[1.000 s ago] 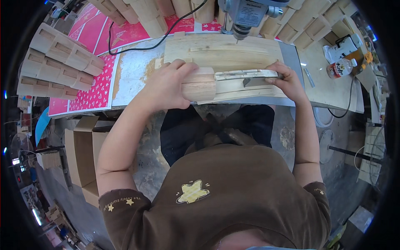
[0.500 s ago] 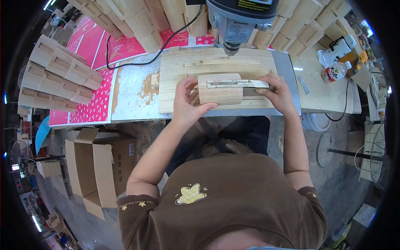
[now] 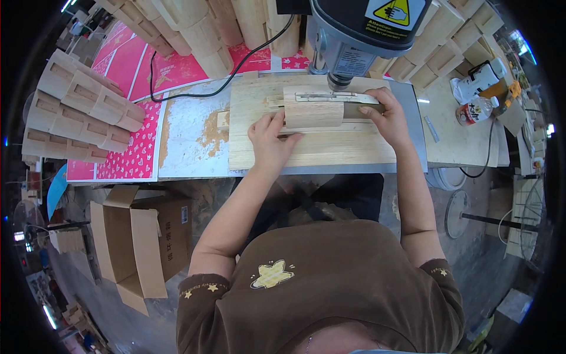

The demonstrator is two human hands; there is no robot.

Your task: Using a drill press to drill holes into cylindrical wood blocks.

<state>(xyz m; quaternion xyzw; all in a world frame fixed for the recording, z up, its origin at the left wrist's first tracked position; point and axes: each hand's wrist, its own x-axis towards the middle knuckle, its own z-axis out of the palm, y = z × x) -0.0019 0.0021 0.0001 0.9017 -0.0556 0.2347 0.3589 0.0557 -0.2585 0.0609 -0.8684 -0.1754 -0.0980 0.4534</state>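
A pale wooden block with a rounded top (image 3: 312,115) lies on the wooden board (image 3: 330,150), just below the drill press chuck (image 3: 339,82). Along its top runs a narrow, light-coloured slotted strip (image 3: 348,98), sticking out past the block's right end. My right hand (image 3: 386,115) is closed on that strip's right end, its thumb lower down against a darker piece beside the block. My left hand (image 3: 271,138) is at the block's left end, fingers curled against it and thumb near its front edge. The fingertips are partly hidden.
Stacked wooden pieces (image 3: 88,100) stand at the left, with more at the back. A black cable (image 3: 218,91) curves over the table. At the right are a plastic bottle (image 3: 476,111) and a blue-white stick (image 3: 431,130). A cardboard box (image 3: 147,253) sits below left.
Both hands have moved the wooden block and strip away from me, bringing them under the chuck. My left hand has shifted to the block's lower left corner.
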